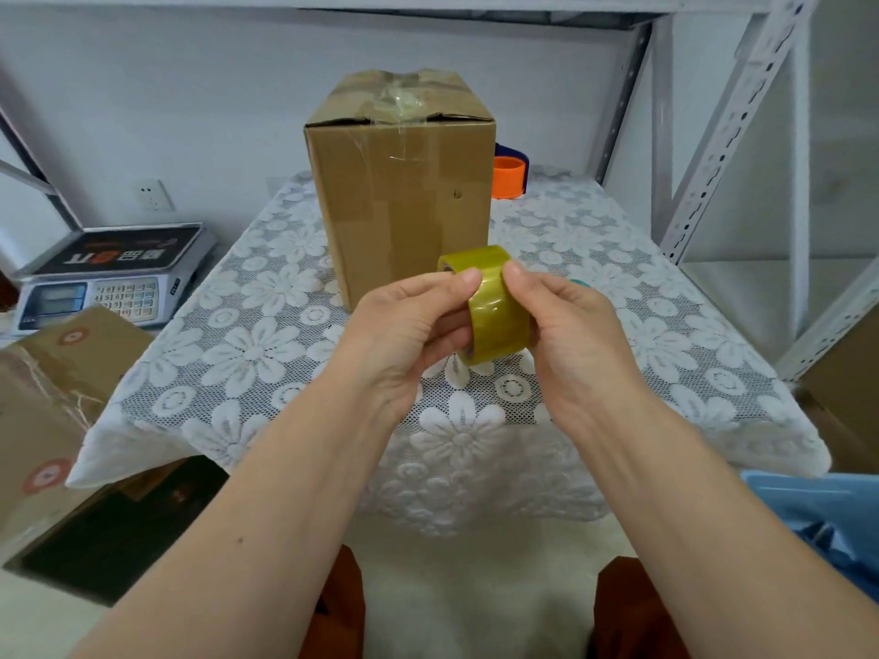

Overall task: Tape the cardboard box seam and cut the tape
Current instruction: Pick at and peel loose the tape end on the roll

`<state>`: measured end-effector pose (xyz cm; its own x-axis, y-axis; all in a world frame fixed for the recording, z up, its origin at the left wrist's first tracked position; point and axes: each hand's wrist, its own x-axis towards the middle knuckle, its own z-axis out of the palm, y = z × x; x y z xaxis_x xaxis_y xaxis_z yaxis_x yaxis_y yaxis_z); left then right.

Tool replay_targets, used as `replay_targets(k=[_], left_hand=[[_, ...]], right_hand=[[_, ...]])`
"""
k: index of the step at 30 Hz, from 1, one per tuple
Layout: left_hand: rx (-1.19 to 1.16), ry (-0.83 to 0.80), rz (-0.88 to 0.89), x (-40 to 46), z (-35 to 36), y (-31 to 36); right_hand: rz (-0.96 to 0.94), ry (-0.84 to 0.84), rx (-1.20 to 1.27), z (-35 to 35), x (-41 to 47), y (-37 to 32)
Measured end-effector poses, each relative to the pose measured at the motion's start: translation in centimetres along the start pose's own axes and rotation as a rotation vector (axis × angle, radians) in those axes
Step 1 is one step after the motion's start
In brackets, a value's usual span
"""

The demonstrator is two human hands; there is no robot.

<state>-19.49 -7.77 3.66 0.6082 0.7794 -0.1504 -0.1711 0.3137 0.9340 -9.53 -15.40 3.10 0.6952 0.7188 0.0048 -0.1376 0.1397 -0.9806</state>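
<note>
The roll of tape point(490, 306) is held above the desk point(618, 259) by both hands: the left hand point(409, 321) and the right hand point(566, 321) are closed around it, thumbs pressed on its outer surface. Probably the free end is being searched. The cardboard box point(404, 192) stands upright just behind. Next, the end must be peeled and brought to the top seam point(399, 99).

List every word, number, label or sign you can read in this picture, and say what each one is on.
Keypad of the grey electronic weighing scale: digits "4 5 6" can just be made out; the other keys are too blurred.
Black platter on the scale: large orange and white characters, seen upside down, not readable.
Brown cardboard carton with round red stickers at the left: sticker marks too blurred.
Tall brown cardboard box and yellowish clear tape roll: no text visible.
</note>
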Motion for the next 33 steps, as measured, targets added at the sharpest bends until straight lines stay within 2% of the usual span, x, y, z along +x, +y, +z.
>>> replay_targets(k=[8,14,21,28,33], left_hand=[[-0.1,0.016,-0.05,0.4,-0.2,0.0],[-0.055,-0.067,-0.045,0.1,-0.1,-0.1],[-0.105,-0.001,-0.058,0.4,0.0,-0.2],[0.139,-0.048,0.089,-0.1,0.4,-0.2],[0.231,-0.058,0.166,-0.5,0.8,-0.3]], right_hand=[[0.035,-0.023,0.015,0.1,0.2,0.2],[0.073,0.022,0.066,0.0,0.1,0.3],[0.102,-0.014,0.115,0.0,0.3,0.5],[0.151,-0.033,0.181,-0.1,0.2,0.4],[0.251,-0.088,0.373,-0.8,0.4,-0.1]])
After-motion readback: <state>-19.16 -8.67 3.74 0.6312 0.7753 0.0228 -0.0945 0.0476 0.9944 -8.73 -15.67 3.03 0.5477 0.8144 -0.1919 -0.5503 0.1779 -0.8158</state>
